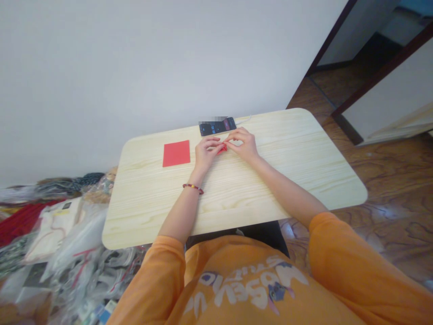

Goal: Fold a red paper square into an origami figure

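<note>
Between my two hands is a small piece of folded red paper (pixel 222 149), just above or on the table near its far side. My left hand (pixel 207 152) pinches it from the left, thumb and fingertips together. From the right, the thumb and forefinger of my right hand (pixel 244 143) close on its upper edge. My fingers cover much of the paper, so its full shape is hidden. A flat square of red paper (pixel 176 153) lies to the left of my left hand.
A phone (pixel 217 126) with a lit screen and a white cable (pixel 244 120) lies at the table's back edge, by the wall. The pale wooden table (pixel 149 203) has rounded corners. Plastic bags (pixel 84 239) and cloth are heaped on the left; a doorway (pixel 355 58) stands at right.
</note>
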The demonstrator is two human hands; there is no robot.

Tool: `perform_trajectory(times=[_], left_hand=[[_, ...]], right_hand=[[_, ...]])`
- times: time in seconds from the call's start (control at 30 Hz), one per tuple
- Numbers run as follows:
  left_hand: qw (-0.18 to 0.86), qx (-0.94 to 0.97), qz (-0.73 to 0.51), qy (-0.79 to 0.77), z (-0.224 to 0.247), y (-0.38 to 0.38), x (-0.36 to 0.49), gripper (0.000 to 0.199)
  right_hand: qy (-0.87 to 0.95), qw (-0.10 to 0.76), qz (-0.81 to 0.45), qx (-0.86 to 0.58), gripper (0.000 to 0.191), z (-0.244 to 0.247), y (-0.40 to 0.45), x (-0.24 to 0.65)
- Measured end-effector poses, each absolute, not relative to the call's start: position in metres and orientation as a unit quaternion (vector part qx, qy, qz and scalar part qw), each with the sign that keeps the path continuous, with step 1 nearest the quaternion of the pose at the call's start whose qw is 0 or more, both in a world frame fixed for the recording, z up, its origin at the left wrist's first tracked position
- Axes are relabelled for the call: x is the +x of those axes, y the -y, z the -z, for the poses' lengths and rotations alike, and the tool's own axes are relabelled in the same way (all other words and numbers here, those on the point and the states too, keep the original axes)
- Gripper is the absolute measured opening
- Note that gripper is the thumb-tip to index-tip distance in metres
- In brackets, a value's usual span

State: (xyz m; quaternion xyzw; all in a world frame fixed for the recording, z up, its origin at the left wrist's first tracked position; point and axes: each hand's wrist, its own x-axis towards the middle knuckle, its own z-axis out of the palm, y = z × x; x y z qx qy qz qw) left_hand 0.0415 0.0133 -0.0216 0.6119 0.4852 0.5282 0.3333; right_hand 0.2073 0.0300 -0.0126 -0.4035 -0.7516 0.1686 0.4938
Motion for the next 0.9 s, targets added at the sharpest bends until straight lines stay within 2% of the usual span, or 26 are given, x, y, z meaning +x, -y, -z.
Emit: perform_trajectory(times=[0.9], left_hand=[[0.352, 0.557, -0.560, -0.502, 0.0189, -0.0132, 0.0439, 0.016]], right_hand=[[0.745, 0.484, -0.218, -0.403, 0.014, 0.0150, -0.0323, 0.2084]])
